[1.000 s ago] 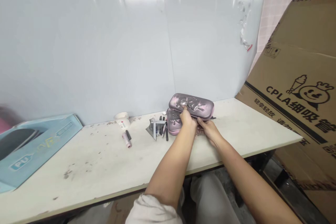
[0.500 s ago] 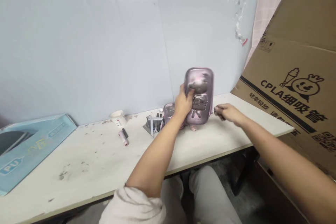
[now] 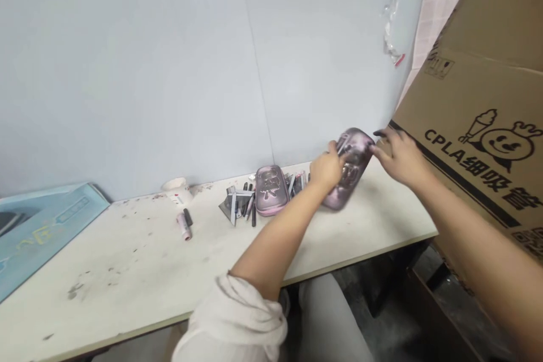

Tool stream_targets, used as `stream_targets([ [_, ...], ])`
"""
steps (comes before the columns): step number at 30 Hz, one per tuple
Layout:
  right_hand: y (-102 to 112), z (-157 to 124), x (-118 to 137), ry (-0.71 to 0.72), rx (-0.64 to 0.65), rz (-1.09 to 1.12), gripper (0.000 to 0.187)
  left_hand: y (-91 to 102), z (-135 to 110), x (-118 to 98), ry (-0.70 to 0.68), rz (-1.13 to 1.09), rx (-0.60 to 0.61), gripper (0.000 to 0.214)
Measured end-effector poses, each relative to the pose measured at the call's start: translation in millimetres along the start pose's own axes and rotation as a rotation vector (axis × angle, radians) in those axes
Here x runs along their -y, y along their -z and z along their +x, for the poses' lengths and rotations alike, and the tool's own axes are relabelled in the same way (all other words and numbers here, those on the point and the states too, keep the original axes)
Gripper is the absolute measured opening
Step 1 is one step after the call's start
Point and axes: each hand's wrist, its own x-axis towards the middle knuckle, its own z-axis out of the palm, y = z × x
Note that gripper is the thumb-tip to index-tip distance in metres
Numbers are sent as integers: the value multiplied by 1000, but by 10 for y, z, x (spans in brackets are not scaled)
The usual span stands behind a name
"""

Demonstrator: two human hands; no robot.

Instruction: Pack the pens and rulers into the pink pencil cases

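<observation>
A shiny purple pencil case (image 3: 354,172) with a raised cartoon figure is tilted to the right, just above the tabletop. My left hand (image 3: 327,169) grips it by its left side, thumb over the front. At the upper right corner is my right hand (image 3: 397,155), fingers stretched and apart, its thumb at the case's edge. Whether that thumb presses on the case I cannot tell. A second, smaller-looking purple case (image 3: 271,192) rests on the table to the left, between pens (image 3: 249,201) with set squares (image 3: 232,203) and more stationery (image 3: 297,181) behind my left wrist.
A white paper cup (image 3: 177,189) stands by the wall, with a pink tube (image 3: 184,227) and a black marker (image 3: 188,216) before it. A blue flat box (image 3: 55,226) occupies the left end of the white table (image 3: 139,288). A large cardboard box (image 3: 479,90) leans at right.
The held case has moved right and tipped over to the right. My right hand has risen from beside its lower edge to its upper corner, fingers spreading. The view has shifted slightly right.
</observation>
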Motion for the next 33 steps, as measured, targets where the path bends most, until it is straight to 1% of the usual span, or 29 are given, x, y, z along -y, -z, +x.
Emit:
stream_targets([
  [1,-92,-83,-101,-78,28,126,55,-127,33,-21,161,-139,38,60],
  [2,-177,-168,-209,-167,104,244,64,-247,61,-43,290,-256,92,58],
  [3,-252,-247,-326,-264,193,338,67,-353,84,-58,311,-281,124,55],
  [4,-312,-315,-451,-364,245,421,68,-440,104,-58,302,-287,155,52],
  [6,-377,-398,-729,-518,256,474,68,-538,139,15,233,-271,224,47],
  [8,-390,-397,-1028,-616,272,430,68,-521,182,206,159,-212,259,42],
  [10,-403,-316,-1289,-663,285,354,64,-417,238,498,126,-120,246,37],
  [12,-478,-180,-1433,-651,317,284,62,-285,290,829,141,-10,223,37],
  [13,-548,-102,-1438,-628,346,241,61,-227,310,986,150,43,217,37],
  [14,-640,-26,-1392,-586,376,178,60,-183,324,1126,152,92,217,37],
  [16,-869,100,-1151,-447,424,-8,58,-143,339,1339,153,174,228,38],
  [17,-993,141,-971,-311,404,-132,55,-147,344,1410,149,206,240,39],
  [18,-1113,166,-767,-171,365,-231,54,-163,350,1459,145,232,255,39],
  [19,-1226,174,-556,-45,359,-293,51,-189,358,1491,140,252,271,40],
  [21,-1417,155,-166,167,416,-355,43,-251,383,1516,135,279,304,42],
  [23,-1553,115,109,313,478,-422,36,-305,407,1514,137,291,332,44],
  [25,-1633,84,252,356,509,-475,32,-334,421,1504,144,294,351,44],
  [27,-1664,68,309,340,493,-498,30,-341,420,1494,154,287,355,43],
  [29,-1667,53,340,328,478,-474,31,-336,412,1486,174,271,344,42],
  [30,-1665,40,358,332,489,-448,31,-334,407,1483,187,258,336,41],
  [33,-1670,-34,433,353,573,-376,36,-335,401,1482,232,201,311,39],
])
